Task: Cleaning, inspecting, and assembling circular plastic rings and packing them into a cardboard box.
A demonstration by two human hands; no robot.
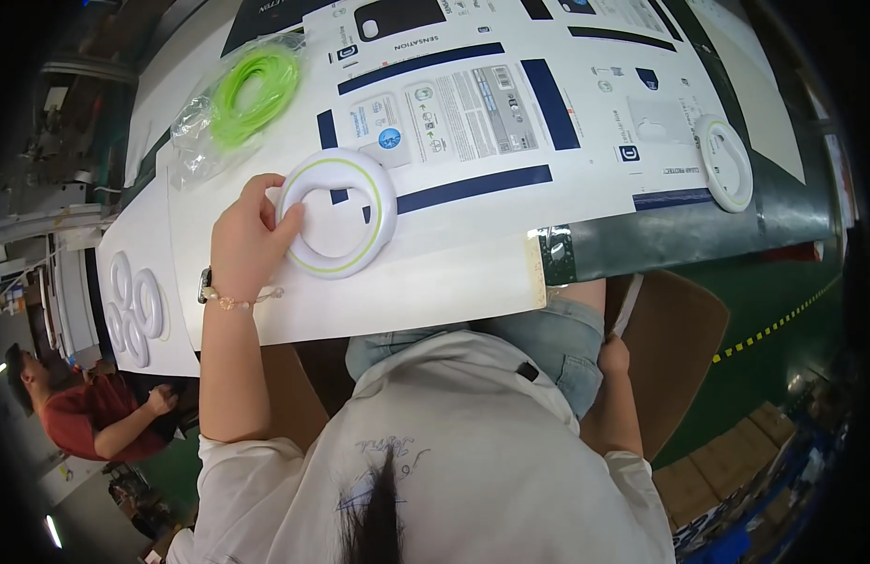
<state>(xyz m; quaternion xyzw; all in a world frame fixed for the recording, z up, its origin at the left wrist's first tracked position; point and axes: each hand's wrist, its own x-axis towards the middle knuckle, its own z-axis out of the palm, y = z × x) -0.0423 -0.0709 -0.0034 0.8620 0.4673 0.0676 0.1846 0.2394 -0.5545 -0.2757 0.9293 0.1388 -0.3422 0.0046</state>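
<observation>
White ring with a thin green line around its face lies flat on a large printed sheet spread over the bench, directly in front of the seated person. Left hand rests on the ring's left rim, fingers pressed over the edge, apparently to steady it against the sheet. Right hand is down beside the thigh, away from the bench; its grip cannot be told. Second white ring lies well apart at the right. Clear bag of green cord sits near the upper left. More rings lie at the left edge.
</observation>
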